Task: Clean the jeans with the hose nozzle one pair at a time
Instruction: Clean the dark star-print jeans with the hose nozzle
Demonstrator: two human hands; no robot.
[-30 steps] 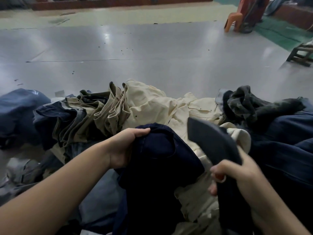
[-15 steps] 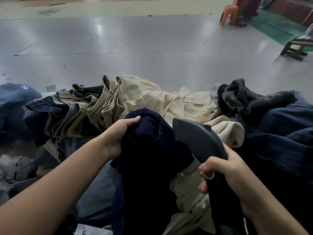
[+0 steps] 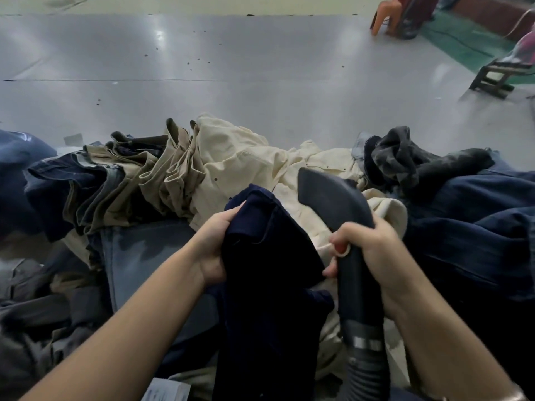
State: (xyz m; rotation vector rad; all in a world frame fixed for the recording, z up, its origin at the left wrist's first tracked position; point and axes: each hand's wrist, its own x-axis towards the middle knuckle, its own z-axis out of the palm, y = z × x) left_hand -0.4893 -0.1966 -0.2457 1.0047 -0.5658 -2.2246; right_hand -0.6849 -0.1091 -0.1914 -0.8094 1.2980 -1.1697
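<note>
1. My left hand (image 3: 215,244) grips a bunched fold of the dark navy jeans (image 3: 269,273) just left of the frame's centre, thumb on top and fingers tucked behind the cloth. The rest of the pair hangs from that grip down to the bottom edge of the frame.

2. My right hand (image 3: 373,256) is wrapped round the black hose nozzle (image 3: 341,215), right of centre. A finger sits at the red button (image 3: 341,250). The ribbed hose (image 3: 367,369) runs down toward the bottom of the frame.

3. The nozzle's flat angled mouth points up and to the left, just beside the top of the navy fold. I cannot tell whether it touches the cloth.

4. I judge the jeans soft but heavy for cloth: thick denim that sags, folds on itself and will not hold flat. Seams or the waistband would give the firmest hold. A loose pinch of one layer may slip, so a full fistful is the safer way.

5. The nozzle looks like rigid, smooth plastic, and light enough for one hand.

6. Behind my hands, across the middle of the frame, lies a heap of cream trousers (image 3: 246,157), khaki pairs (image 3: 156,175) and more blue jeans (image 3: 469,221) at the right, all on a grey floor (image 3: 260,68).
</note>
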